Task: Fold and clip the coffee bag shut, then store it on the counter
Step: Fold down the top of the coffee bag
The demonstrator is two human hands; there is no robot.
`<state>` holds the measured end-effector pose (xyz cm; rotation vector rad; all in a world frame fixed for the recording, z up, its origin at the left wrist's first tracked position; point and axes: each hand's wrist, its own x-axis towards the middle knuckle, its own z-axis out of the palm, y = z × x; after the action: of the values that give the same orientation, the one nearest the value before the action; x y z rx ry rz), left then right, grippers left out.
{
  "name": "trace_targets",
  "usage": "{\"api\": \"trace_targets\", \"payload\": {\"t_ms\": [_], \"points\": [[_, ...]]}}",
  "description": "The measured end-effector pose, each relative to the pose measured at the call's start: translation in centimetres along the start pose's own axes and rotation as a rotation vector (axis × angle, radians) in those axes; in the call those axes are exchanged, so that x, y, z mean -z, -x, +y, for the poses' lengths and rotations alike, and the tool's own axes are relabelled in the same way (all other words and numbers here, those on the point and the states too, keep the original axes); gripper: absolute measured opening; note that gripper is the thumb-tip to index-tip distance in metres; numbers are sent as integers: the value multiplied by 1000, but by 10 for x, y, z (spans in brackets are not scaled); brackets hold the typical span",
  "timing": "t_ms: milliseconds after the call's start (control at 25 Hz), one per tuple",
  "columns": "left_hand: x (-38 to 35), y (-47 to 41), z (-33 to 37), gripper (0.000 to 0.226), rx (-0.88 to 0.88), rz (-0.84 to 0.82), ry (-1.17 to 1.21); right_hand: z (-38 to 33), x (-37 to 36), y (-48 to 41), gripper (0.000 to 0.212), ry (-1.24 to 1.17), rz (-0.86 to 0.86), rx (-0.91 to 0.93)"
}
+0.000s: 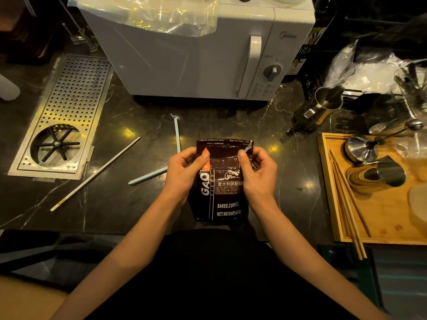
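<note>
A dark brown coffee bag with white lettering and an orange mark stands at the near edge of the black marble counter. Its top flap is folded over toward me. My left hand pinches the bag's upper left edge, thumb on the front. My right hand pinches the upper right edge the same way. A pale blue sealing clip lies open in an L shape on the counter just left of the bag, partly hidden behind my left hand. A long white stick lies further left.
A white microwave stands behind the bag. A perforated steel drip tray with a rinser is set into the counter at left. At right are a steel milk jug and a wooden tray holding metal cups, a funnel and chopsticks.
</note>
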<state>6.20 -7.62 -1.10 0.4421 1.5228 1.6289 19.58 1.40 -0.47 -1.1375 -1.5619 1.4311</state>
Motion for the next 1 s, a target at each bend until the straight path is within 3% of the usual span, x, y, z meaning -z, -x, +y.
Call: {"api": "trace_targets", "payload": {"t_ms": [280, 520, 720, 840, 1000], "points": [[0, 4, 6, 8, -75, 50, -101, 1, -2, 2, 9, 38, -4, 8], [27, 22, 22, 26, -163, 47, -194, -9, -6, 8, 11, 147, -132, 145], [61, 42, 33, 35, -261, 174, -256, -17, -22, 4, 22, 227, -326, 335], [83, 54, 36, 41, -282, 237, -299, -12, -32, -6, 27, 152, -338, 286], [98, 72, 38, 44, -291, 297, -306, 11, -53, -28, 23, 436, -418, 280]]}}
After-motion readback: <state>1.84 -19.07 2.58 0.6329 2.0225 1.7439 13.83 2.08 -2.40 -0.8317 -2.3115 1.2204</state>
